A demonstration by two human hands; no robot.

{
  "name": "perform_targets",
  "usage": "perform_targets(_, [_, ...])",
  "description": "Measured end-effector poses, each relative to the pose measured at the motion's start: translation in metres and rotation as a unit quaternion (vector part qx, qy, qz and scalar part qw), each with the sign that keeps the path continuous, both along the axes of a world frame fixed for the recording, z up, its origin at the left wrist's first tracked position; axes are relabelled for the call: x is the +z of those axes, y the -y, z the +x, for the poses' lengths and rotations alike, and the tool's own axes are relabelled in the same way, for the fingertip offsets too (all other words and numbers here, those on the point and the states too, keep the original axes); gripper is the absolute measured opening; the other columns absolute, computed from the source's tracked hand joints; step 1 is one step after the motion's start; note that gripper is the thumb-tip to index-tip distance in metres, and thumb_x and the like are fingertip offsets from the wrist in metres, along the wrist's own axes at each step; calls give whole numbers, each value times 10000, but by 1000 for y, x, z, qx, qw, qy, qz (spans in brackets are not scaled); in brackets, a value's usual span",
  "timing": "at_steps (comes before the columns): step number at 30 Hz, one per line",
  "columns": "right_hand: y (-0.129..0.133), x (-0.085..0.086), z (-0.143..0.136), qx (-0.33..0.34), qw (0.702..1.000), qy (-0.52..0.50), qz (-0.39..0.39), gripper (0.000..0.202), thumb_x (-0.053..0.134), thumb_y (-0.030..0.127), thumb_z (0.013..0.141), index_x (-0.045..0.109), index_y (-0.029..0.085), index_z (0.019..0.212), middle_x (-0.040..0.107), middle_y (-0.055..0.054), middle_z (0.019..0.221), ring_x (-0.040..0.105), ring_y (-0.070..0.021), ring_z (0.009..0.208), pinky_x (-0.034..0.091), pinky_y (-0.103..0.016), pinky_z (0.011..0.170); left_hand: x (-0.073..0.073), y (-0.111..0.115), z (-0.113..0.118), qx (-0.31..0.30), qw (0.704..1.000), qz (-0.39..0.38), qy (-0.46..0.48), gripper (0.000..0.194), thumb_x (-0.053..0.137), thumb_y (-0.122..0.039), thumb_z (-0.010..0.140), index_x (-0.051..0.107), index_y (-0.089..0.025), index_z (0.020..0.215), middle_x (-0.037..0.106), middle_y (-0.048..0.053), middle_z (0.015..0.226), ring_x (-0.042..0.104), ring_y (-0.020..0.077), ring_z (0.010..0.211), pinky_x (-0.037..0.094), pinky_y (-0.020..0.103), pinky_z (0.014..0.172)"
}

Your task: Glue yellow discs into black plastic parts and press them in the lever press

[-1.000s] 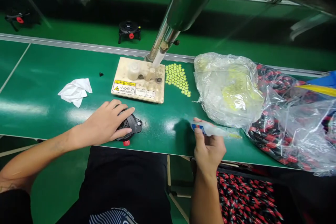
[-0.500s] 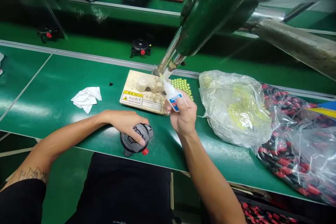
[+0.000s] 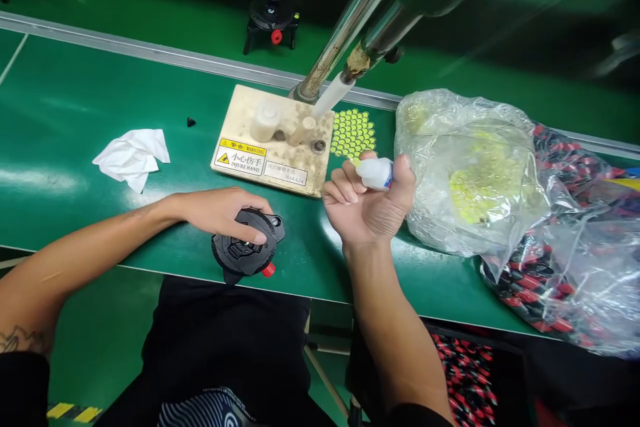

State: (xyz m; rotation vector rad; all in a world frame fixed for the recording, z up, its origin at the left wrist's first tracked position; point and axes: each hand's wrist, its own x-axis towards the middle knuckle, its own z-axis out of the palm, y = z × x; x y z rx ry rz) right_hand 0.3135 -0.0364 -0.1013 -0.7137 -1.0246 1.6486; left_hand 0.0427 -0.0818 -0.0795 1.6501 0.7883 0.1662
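Your right hand [image 3: 373, 203] has just rolled palm-up. Half a second ago its glue bottle [image 3: 376, 173] stood with the nozzle tilted up in front of the press fixture [image 3: 240, 117]; now the bottle lies almost level in your grip, above the worktop [image 3: 313, 260], just off the fixture's right corner. Its nozzle is well apart from the black round base [image 3: 243, 240], so I judge that nothing is being dispensed onto it at this moment.

You have the bottle's long axis running across you, tip to the left and slightly away, rear end by your thumb.

Your left hand [image 3: 220, 210] clasps the base flat near the front edge, thumb across its top and fingers over the far rim, partly hidden. Being round, the base has no clear long axis, but its holed lug [image 3: 276, 221] points away and right, and its red knob [image 3: 269, 270] points right and towards you.
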Motion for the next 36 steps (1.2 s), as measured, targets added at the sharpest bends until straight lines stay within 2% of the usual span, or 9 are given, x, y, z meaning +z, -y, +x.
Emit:
perform_targets(4, [-3, -4, 6, -26, 999, -19, -13, 367, 717, 637, 914, 648, 291, 811, 304, 72, 599, 200, -129, 525, 256, -280, 476, -3, 2, 2, 9, 1000, 12, -2, 383, 712, -456, 956, 713, -195, 1236, 800, 44, 1208, 749, 189, 1019, 532, 256, 857])
perform_targets(8, [-2, -1, 5, -60, 992, -70, -83, 377, 860, 607, 809, 683, 276, 842, 449, 66, 631, 241, -100, 512, 274, -268, 451, -1, 1, 2, 4, 1000, 15, -18, 404, 693, -468, 964, 707, -181, 1247, 806, 43, 1143, 735, 165, 914, 506, 241, 792])
perform_targets(12, [3, 4, 0, -35, 988, -85, -126, 465, 846, 676, 791, 661, 249, 806, 333, 94, 539, 243, -85, 438, 230, -272, 398, 1, 0, 2, -1, 1000, 13, -17, 417, 669, -489, 975, 711, -168, 1238, 805, 43, 1064, 709, 149, 832, 479, 235, 738])
perform_targets(15, [6, 7, -4, -11, 992, -69, -108, 512, 808, 738, 798, 667, 246, 809, 236, 116, 500, 209, -77, 393, 210, -275, 383, 0, 0, 2, -1, 1000, 18, -15, 412, 657, -494, 982, 718, -168, 1227, 799, 42, 1039, 702, 150, 823, 462, 237, 709])
perform_targets(17, [8, 9, -7, -12, 995, -54, -89, 516, 797, 750, 804, 673, 249, 812, 230, 115, 500, 223, -78, 388, 210, -273, 383, -1, 1, 2, -1, 1000, 19, -16, 411, 652, -494, 986, 719, -171, 1231, 798, 42, 1050, 705, 153, 836, 458, 237, 705])
perform_targets(23, [12, 10, -13, -50, 998, -12, -42, 449, 893, 659, 755, 688, 267, 828, 333, 95, 557, 302, -79, 433, 246, -256, 417, -1, 0, 2, -1, 1000, 24, -13, 396, 654, -481, 986, 718, -165, 1216, 797, 40, 1043, 683, 144, 799, 455, 238, 717])
perform_targets(30, [18, 10, -19, -82, 996, 21, -6, 442, 814, 672, 824, 696, 248, 788, 359, 88, 516, 338, -89, 409, 285, -260, 412, -3, 1, 1, 1, 1000, 22, -15, 423, 635, -510, 997, 722, -168, 1229, 798, 51, 1081, 701, 154, 840, 461, 239, 709])
perform_targets(36, [24, 12, -26, -118, 992, 45, 26, 441, 823, 649, 815, 694, 235, 738, 465, 63, 539, 378, -86, 395, 294, -275, 403, -3, 1, 1, 5, 999, 29, -23, 428, 634, -502, 998, 715, -170, 1254, 800, 56, 1116, 715, 162, 866, 466, 244, 724])
